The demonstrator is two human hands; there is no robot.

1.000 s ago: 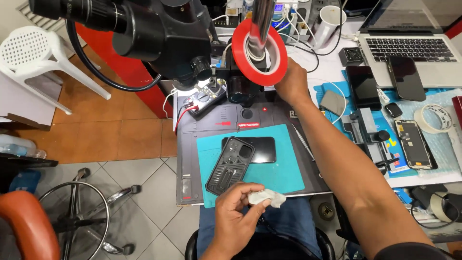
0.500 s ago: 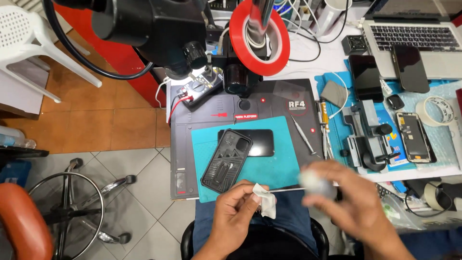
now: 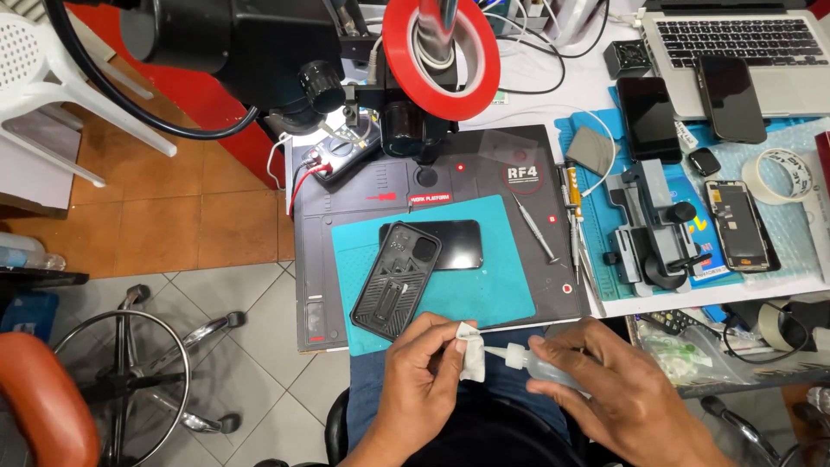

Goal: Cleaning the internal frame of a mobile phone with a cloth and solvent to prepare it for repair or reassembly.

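Left hand [image 3: 421,380]: fingers pinched on a small white cloth [image 3: 471,352].
Right hand [image 3: 618,393]: fingers wrapped round a clear squeeze bottle [image 3: 538,363], its nozzle touching the cloth.
Just beyond: black phone case [image 3: 395,278] tilted over a dark phone [image 3: 450,244] on the teal mat [image 3: 484,290].

A single head-worn camera looks steeply down from above the seated person, facing the workbench [image 3: 596,112] ahead. It sits close: a microscope [image 3: 233,43] fills the top left corner, probably just under the lens. The bench's near edge crosses mid-frame; below it lie the lap and both hands, with floor tiles [image 3: 199,233] at left.
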